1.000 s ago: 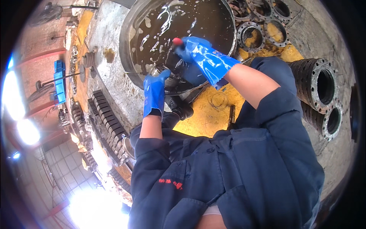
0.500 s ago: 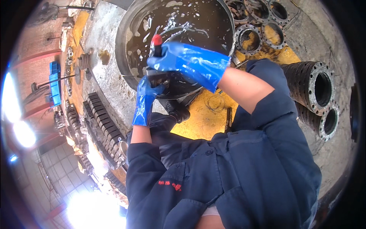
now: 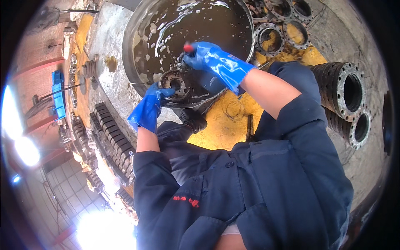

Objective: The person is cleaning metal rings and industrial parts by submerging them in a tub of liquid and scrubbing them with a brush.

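Both my hands wear long blue rubber gloves. My left hand (image 3: 155, 99) grips the edge of a dark, wet, round metal flange (image 3: 170, 78) with a hole in its centre, at the near side of a large round metal tub (image 3: 130, 50). The tub holds murky brown water with patches of foam. My right hand (image 3: 204, 55) is closed round a tool with a red-ended black handle (image 3: 189, 48), above the water and just beyond the flange. The tool's working end is mostly hidden and blurred, so I cannot tell its kind.
Stacked flanged rings (image 3: 351, 93) lie on their sides on the right floor. More flat rings (image 3: 271, 40) sit beyond my right knee. A row of dark ribbed metal parts (image 3: 111, 137) stands left, near a blue bin (image 3: 58, 93). Yellow board (image 3: 225, 133) lies beneath me.
My right hand has moved right and away from the flange with the tool. My left hand has shifted slightly, and the flange now shows its round face and centre hole.
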Motion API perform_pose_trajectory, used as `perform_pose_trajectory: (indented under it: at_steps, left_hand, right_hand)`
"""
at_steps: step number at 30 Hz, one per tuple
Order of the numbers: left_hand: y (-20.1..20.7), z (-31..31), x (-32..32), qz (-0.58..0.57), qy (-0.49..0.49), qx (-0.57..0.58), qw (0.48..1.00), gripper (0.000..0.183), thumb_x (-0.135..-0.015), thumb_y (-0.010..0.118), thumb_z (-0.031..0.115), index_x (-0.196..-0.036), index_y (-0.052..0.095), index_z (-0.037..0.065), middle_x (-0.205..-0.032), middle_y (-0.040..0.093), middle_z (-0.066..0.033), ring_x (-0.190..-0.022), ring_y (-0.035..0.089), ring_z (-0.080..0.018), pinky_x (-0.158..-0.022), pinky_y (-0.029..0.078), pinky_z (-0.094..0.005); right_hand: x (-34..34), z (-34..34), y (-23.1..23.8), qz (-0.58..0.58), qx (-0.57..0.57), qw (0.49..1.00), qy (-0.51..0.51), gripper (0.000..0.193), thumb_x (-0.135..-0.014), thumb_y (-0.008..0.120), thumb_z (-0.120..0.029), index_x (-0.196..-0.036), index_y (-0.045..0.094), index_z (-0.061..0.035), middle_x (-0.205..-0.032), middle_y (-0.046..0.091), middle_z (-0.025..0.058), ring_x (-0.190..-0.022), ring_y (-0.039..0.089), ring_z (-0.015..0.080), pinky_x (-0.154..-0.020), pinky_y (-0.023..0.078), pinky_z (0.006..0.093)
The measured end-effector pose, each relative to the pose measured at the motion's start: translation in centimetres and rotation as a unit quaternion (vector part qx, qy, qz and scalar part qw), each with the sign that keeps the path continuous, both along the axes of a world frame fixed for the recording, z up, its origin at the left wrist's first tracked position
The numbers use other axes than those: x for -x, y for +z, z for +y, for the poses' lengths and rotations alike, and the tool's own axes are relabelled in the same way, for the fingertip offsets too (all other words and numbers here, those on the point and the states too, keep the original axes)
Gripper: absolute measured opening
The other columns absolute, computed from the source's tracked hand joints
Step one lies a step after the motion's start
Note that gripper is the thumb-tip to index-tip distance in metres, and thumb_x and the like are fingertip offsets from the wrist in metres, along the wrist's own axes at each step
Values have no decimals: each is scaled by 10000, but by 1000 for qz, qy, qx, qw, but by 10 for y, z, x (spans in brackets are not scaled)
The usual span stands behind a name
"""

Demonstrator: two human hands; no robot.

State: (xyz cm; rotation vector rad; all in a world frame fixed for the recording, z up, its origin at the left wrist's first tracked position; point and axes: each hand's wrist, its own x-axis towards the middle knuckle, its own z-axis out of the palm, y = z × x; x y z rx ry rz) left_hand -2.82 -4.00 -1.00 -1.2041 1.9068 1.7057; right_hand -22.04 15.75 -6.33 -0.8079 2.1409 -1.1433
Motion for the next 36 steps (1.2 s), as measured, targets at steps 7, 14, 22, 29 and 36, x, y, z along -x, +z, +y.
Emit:
perform_pose_trajectory:
  at_steps: [7, 14, 22, 29, 36]
  left_hand:
    - [-18, -13, -8, 33, 6, 32, 999, 605, -825, 858, 125, -1383, 663, -9, -1138, 769, -135, -980, 751, -245, -868, 593, -354]
    - [-11, 4, -5, 71, 14, 6, 997, 589, -815, 851, 70, -1362, 658, -37, -1172, 765, -150, -999, 751, -253, -913, 600, -374]
    - [-23, -13, -2, 32, -70, 39, 996, 575, -825, 824, 52, -1374, 661, -6, -1174, 764, -113, -1033, 730, -238, -969, 573, -362]
    - [-1, 9, -10, 52, -17, 47, 997, 619, -885, 846, 251, -1390, 638, -40, -1216, 752, -147, -1079, 724, -250, -973, 560, -359]
    - [2, 4, -6, -15, 29, 127, 991, 625, -981, 746, 422, -1396, 641, -34, -1244, 744, -145, -1091, 716, -247, -964, 564, -367]
  right_hand:
    - [-31, -14, 26, -214, 234, 946, 64, 344, -928, 690, -431, -1061, 781, -126, -941, 790, 113, -906, 758, 231, -872, 566, 401]
    - [-27, -7, 14, -21, 71, 996, 48, 302, -989, 694, -354, -1175, 768, -129, -1083, 787, 151, -1014, 754, 318, -929, 585, 419]
    - [-41, -19, 13, -151, 183, 969, 69, 335, -967, 730, -358, -1208, 772, -129, -1083, 806, 82, -1023, 743, 182, -947, 568, 371]
    - [-26, -12, 21, -34, 36, 997, -59, 423, -953, 649, -472, -1140, 761, -109, -933, 774, 195, -926, 750, 407, -856, 587, 496]
    - [-21, -11, 7, -237, 26, 965, -104, 470, -963, 659, -424, -1147, 755, -3, -1026, 766, 234, -998, 736, 391, -888, 562, 463]
